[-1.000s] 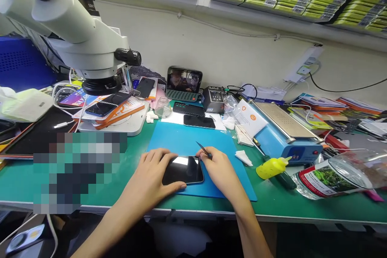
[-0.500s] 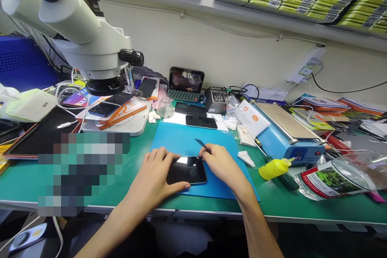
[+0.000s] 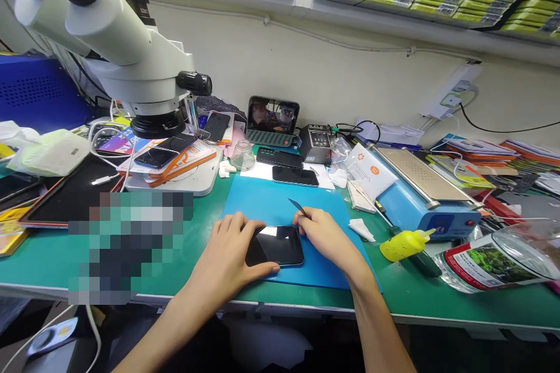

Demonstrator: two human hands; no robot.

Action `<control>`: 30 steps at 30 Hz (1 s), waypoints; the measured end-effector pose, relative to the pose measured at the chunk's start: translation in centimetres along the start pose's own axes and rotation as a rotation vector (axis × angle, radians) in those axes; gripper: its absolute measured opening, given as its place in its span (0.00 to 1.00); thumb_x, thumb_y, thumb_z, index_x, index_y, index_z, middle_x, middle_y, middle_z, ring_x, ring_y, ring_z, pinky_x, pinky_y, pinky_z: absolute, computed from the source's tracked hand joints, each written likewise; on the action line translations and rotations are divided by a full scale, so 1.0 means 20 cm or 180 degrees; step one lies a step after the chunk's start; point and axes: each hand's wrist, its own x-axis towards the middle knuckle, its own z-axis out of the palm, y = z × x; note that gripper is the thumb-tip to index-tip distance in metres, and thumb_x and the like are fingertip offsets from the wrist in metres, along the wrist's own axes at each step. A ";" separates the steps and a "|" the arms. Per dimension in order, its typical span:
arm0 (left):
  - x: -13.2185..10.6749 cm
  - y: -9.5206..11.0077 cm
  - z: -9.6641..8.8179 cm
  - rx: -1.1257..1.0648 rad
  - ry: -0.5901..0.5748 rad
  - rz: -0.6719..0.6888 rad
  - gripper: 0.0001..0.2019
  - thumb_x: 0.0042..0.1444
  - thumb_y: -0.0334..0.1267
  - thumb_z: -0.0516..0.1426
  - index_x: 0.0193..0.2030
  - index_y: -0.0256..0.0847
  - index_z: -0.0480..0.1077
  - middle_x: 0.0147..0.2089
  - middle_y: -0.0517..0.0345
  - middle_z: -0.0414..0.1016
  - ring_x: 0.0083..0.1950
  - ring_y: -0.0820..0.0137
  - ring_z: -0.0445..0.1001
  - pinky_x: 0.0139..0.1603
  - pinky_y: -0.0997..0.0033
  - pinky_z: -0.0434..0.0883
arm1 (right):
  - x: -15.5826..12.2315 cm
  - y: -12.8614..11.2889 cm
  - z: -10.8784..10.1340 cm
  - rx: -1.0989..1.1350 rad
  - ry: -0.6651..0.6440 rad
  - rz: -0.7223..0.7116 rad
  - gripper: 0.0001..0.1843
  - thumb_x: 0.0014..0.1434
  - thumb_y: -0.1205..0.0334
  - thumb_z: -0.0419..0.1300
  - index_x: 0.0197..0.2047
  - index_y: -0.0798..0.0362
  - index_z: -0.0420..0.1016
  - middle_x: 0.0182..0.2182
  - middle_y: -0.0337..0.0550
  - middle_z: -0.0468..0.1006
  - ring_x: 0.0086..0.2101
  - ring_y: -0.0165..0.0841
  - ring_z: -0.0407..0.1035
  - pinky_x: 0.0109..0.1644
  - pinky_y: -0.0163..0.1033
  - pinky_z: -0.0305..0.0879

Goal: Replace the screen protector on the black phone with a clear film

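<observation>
A black phone point(image 3: 275, 245) lies screen up on a blue work mat point(image 3: 271, 201) near the bench's front edge. My left hand point(image 3: 227, 259) wraps around the phone's left end, fingers over its far edge and thumb along its near edge, holding it down. My right hand point(image 3: 326, 236) is closed on a thin dark blade tool point(image 3: 298, 206) at the phone's top right corner; the blade points up and left.
A white microscope point(image 3: 126, 52) looms at the left over a stack of phones point(image 3: 166, 154). Two more phones point(image 3: 294, 175) lie behind the mat. A blue heating machine point(image 3: 415, 192), a yellow squeeze bottle point(image 3: 405, 245) and a glass jar point(image 3: 494, 259) stand to the right.
The view has drifted so everything sits slightly further right. My hands stay on the phone; the blade's tilt at the corner shifts slightly.
</observation>
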 end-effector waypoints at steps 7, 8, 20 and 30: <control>0.01 0.02 -0.02 0.0049 -0.0061 -0.0002 0.35 0.54 0.59 0.74 0.65 0.51 0.74 0.53 0.53 0.73 0.57 0.51 0.73 0.59 0.48 0.72 | 0.03 0.05 0.01 0.0075 0.0001 -0.0019 0.14 0.64 0.63 0.51 0.33 0.50 0.78 0.30 0.42 0.81 0.34 0.39 0.72 0.39 0.41 0.61; 0.01 0.02 -0.03 0.0048 -0.0068 -0.0002 0.35 0.54 0.59 0.74 0.65 0.51 0.74 0.53 0.53 0.73 0.57 0.51 0.73 0.59 0.48 0.72 | 0.03 0.05 0.02 0.0066 0.0011 -0.0016 0.14 0.65 0.64 0.51 0.33 0.50 0.78 0.30 0.42 0.81 0.34 0.39 0.73 0.40 0.41 0.61; -0.01 0.00 -0.01 -0.0085 -0.0064 -0.0014 0.32 0.58 0.57 0.73 0.65 0.53 0.74 0.52 0.54 0.71 0.57 0.51 0.71 0.61 0.46 0.70 | -0.01 0.03 0.03 -0.0042 0.0049 0.0092 0.13 0.67 0.62 0.52 0.37 0.50 0.78 0.36 0.44 0.82 0.40 0.40 0.73 0.42 0.42 0.58; -0.01 0.00 -0.02 -0.0231 -0.0095 -0.0122 0.31 0.57 0.55 0.74 0.65 0.53 0.75 0.52 0.53 0.70 0.57 0.50 0.70 0.63 0.43 0.68 | -0.04 0.02 0.03 -0.0144 0.0047 0.0153 0.12 0.68 0.63 0.51 0.38 0.49 0.76 0.38 0.43 0.83 0.41 0.39 0.74 0.43 0.41 0.58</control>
